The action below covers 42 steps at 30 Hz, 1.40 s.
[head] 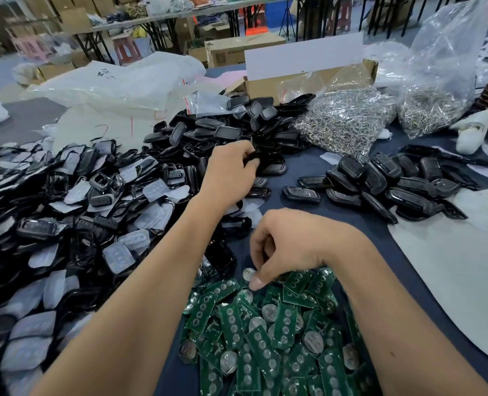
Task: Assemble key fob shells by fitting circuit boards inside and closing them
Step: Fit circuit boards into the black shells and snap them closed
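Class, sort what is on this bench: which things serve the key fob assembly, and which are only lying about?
For the job:
circuit boards
black shells
left hand
right hand

Lying about:
bags of metal rings
cardboard box
white plastic bags

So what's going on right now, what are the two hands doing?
Left hand gripping a black shell at the middle pile. Right hand reaching fingers down into the green circuit boards, grasp unclear. Nothing blocking either.
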Available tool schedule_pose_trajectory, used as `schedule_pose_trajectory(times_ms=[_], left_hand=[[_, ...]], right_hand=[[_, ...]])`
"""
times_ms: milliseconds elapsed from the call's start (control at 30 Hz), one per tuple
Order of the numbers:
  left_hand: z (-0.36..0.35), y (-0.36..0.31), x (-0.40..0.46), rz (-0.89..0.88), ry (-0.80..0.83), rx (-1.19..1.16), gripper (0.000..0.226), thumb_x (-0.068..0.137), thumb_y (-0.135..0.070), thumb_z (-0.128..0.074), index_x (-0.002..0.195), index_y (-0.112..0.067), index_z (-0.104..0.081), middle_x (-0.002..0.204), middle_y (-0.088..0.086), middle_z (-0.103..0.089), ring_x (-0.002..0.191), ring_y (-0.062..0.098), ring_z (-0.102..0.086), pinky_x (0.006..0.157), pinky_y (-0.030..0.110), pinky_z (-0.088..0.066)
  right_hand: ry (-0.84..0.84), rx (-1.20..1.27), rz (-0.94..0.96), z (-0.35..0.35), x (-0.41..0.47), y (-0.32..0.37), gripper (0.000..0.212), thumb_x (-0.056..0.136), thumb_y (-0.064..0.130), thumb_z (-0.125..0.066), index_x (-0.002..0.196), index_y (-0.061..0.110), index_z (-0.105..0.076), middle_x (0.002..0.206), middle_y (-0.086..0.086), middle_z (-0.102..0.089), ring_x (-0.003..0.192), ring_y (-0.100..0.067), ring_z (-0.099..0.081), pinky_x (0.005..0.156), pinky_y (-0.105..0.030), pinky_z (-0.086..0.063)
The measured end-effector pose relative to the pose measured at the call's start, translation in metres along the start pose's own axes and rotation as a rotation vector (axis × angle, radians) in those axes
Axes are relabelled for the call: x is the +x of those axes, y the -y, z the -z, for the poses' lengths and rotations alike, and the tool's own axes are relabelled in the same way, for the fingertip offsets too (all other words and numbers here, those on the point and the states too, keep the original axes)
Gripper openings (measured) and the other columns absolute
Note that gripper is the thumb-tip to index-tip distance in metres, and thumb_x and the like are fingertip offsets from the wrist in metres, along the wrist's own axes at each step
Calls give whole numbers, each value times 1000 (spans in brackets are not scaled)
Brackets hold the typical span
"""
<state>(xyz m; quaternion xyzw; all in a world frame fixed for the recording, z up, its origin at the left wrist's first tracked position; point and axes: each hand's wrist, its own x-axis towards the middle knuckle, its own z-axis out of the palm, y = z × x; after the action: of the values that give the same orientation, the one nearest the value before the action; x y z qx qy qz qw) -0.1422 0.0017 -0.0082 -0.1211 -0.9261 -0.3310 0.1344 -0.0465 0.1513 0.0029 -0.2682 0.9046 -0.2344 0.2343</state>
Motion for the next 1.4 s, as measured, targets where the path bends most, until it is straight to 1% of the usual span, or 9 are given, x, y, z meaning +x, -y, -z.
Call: schedule_pose_trajectory(times_ms=[200,333,533,633,767,867,967,1200,1400], left_hand=[[20,2,-27,193,-97,-378,38,93,3,-49,113,-24,-66,84,13,-70,47,20,-67,45,25,-52],[32,12,-49,340,-164,-483,30,96,-2,-53,107,-24,-70,85,13,-73,47,16,-65,45,24,-49],[50,24,-75,500,-134,-746,29,100,-2,-57,123,-15,-67,113,22,-68,61,13,-68,59,20,-54],[50,26,-89,479,-158,-753,42,96,6,-62,133,-15,-64,105,13,-68,68,16,-74,69,23,-60],[44,25,-99,487,-247,-840,29,91,7,-71,114,-10,-65,79,7,-74,67,22,-76,70,29,-63],[37,20,-103,458,-226,-862,19,90,8,-71,100,-7,-70,79,6,-77,67,21,-76,68,25,-61],[33,16,-105,442,-203,-853,19,90,8,-71,103,-6,-74,96,18,-76,73,24,-77,71,26,-62],[29,16,-106,453,-192,-837,12,91,2,-74,98,-7,-71,95,18,-78,73,32,-78,74,35,-66],[27,18,-104,511,-183,-876,28,100,7,-53,103,-10,-76,103,16,-76,80,27,-79,78,29,-64]], right_hand=[[-22,4,67,-10,8,9,34,72,45,-93,94,30,-72,88,5,-68,63,-4,-56,52,-15,-41],[-4,65,102,-12,11,6,22,77,36,-92,90,26,-76,86,5,-70,62,-2,-56,53,-14,-42],[-6,254,148,-9,9,-5,16,86,29,-86,89,24,-71,77,8,-69,64,-2,-58,63,-21,-48],[-109,576,196,-8,13,-10,10,95,13,-76,93,11,-66,78,-12,-71,69,-17,-64,62,-31,-50],[-441,944,157,-20,29,-11,10,97,1,-68,100,10,-71,67,-4,-66,55,-13,-57,49,-20,-44],[-566,1115,175,-26,37,-9,14,96,-1,-69,103,8,-77,73,-7,-71,64,-17,-61,56,-21,-49],[-662,1090,240,-30,37,-8,17,93,-2,-72,107,8,-77,74,-9,-73,66,-21,-61,54,-23,-50],[-838,1061,229,-31,40,-5,16,101,11,-67,95,23,-76,81,-3,-62,70,-13,-63,45,-25,-49],[-969,950,146,-34,44,-10,16,102,12,-65,104,21,-78,66,1,-64,54,-15,-56,46,-25,-45]])
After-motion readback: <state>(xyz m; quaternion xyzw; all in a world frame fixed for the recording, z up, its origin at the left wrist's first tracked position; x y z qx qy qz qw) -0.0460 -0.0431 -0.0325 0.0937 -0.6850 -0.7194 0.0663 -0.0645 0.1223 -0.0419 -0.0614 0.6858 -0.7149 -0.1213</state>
